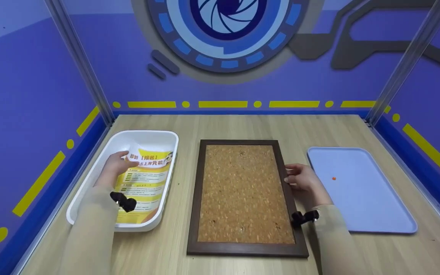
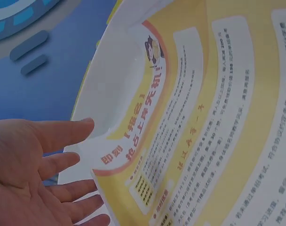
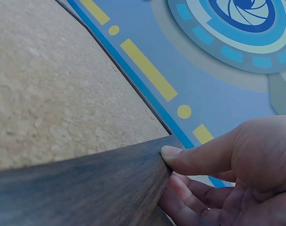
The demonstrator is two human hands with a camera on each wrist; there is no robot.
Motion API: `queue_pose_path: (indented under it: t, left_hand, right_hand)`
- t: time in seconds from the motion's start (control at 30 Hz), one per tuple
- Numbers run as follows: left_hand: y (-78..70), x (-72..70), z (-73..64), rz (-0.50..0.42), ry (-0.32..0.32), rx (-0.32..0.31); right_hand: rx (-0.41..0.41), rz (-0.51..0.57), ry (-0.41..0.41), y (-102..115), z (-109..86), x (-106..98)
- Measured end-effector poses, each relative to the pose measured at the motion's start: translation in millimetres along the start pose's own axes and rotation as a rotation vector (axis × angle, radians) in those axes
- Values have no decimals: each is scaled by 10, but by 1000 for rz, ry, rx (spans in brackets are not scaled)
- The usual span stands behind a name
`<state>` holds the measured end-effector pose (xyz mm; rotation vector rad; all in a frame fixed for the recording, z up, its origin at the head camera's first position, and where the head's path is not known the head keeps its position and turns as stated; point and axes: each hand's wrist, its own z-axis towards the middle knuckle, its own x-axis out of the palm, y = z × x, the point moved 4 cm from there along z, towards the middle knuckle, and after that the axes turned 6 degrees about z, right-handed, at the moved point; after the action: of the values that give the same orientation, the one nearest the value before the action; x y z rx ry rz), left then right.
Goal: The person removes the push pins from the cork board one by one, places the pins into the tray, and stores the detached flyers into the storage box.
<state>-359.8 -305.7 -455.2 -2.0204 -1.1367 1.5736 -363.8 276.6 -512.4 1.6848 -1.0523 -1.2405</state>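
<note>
In the head view my left hand (image 1: 117,167) is inside the white basin (image 1: 154,139) on the left, over the top left part of a yellow and white printed flyer (image 1: 143,187). The left wrist view shows its fingers extended and spread beside the edge of the flyer (image 2: 180,117). A cork board (image 1: 245,191) with a dark brown frame lies in the middle of the table. My right hand (image 1: 304,179) holds its right edge; in the right wrist view the thumb (image 3: 194,160) rests on the frame (image 3: 96,183) and the other fingers curl at its side, partly hidden.
On the right lies a light blue tray (image 1: 369,194) with a tiny orange object (image 1: 334,178) on it. Purple-blue walls with yellow marks (image 1: 223,104) enclose the wooden table (image 1: 189,128) at the back and both sides.
</note>
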Motion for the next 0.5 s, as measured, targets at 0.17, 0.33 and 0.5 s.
queue_pose_path:
  t: [0.17, 0.33, 0.5]
  left_hand:
    - [-253, 60, -11, 67, -24, 94]
    - [-515, 171, -51, 145, -66, 166]
    - [-760, 338, -100, 176, -78, 219]
  right_hand:
    - [-2, -14, -7, -1, 0, -17]
    - [2, -6, -9, -5, -3, -9]
    - [12, -5, -15, -3, -6, 1]
